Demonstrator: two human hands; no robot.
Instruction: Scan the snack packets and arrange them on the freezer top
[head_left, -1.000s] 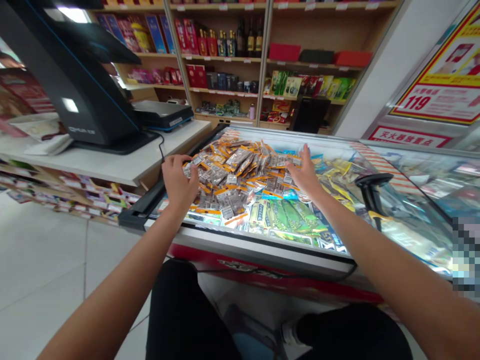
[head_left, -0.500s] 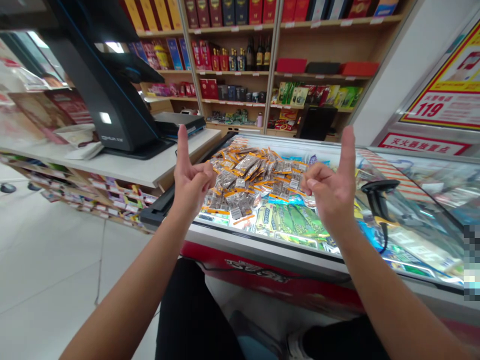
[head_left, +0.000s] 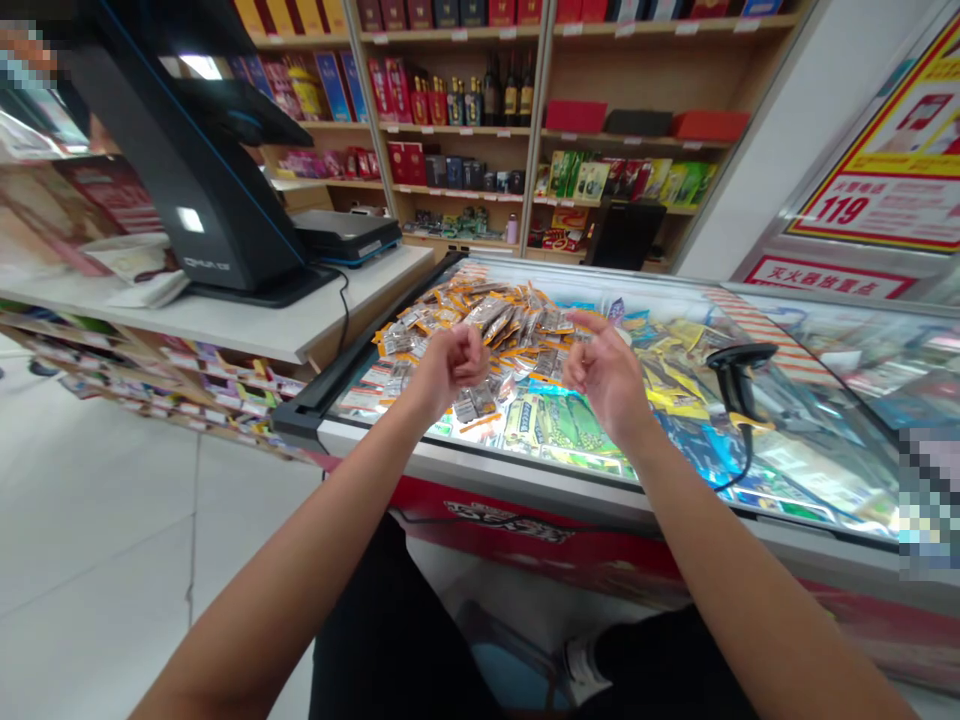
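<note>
From where I stand, there's a big loose heap of small packets on top of the glass-topped case, spread over its left end from near the back left corner towards the front edge. They're flat little pouches, silvery grey-brown in the middle with bright orange strips at the ends, shiny and crinkled, lying every which way, some tilted up on their neighbours. The print on them is too small to read.

The person's left hand is over the front of the heap, fingers curled in narrow; I can't tell whether there's anything in them. The right hand, at the heap's right side, is looser and partly wide, its index finger stretched leftward and the others bent.

Green packs show through the glass by the front edge. A black scanner stands further along, towards the right end.
</note>
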